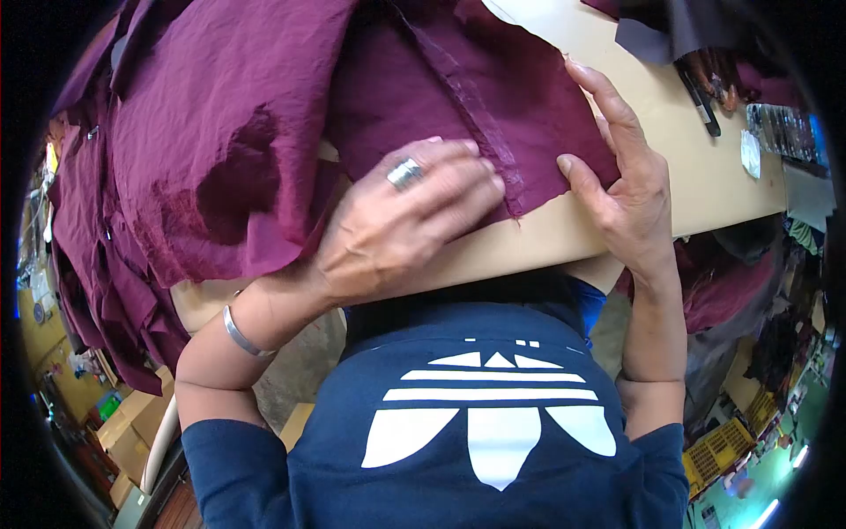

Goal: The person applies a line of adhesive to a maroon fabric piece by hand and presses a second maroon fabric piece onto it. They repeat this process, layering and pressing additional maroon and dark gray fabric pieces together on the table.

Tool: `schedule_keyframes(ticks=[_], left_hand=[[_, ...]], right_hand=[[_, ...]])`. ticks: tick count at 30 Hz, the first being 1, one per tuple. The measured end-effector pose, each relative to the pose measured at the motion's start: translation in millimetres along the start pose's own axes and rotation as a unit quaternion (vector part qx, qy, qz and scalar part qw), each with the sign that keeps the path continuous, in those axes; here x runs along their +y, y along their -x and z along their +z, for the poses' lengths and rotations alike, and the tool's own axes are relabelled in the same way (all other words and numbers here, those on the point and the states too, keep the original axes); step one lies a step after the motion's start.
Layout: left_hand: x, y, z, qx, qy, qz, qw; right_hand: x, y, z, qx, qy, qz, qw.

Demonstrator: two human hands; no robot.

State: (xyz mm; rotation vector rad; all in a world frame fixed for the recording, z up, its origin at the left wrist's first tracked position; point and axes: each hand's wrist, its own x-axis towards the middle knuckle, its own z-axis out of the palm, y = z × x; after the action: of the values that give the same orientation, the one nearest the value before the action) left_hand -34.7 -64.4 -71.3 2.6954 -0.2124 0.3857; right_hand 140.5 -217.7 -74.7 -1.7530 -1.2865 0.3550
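Observation:
A piece of maroon fabric [379, 115] with a seam and frayed edges running down it lies over the table's near edge. My left hand [405, 216], wearing a ring and a bracelet, is closed with its fingers curled on the fabric beside the seam's lower end. The fingertips are partly hidden. At the fabric's right edge, my right hand [630, 181] has its thumb and index finger spread apart, their tips by the cloth's border. More maroon fabric [220, 115] is bunched to the left of my left hand, partly behind its wrist.
The tan tabletop [727, 189] extends to the right. A dark pen-like tool [702, 106] and a clear plastic packet [780, 130] lie there. Maroon cloth [110, 256] hangs off the left side. Below are cardboard boxes [141, 423] and a yellow crate [718, 454].

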Motion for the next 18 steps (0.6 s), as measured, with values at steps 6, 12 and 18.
schedule_keyframes(ticks=[6,12,18], left_hand=[[-6,0,-1,0.023,-0.016,-0.034,0.999],[-1,-2,-2,0.008,-0.023,-0.072,0.997],[2,-4,-6,-0.023,-0.086,-0.003,0.996]], right_hand=[[-13,-26,-2,-0.02,0.068,0.007,0.997],[3,-28,10,0.032,0.006,-0.038,0.999],[0,-28,10,0.033,0.013,-0.023,0.999]])
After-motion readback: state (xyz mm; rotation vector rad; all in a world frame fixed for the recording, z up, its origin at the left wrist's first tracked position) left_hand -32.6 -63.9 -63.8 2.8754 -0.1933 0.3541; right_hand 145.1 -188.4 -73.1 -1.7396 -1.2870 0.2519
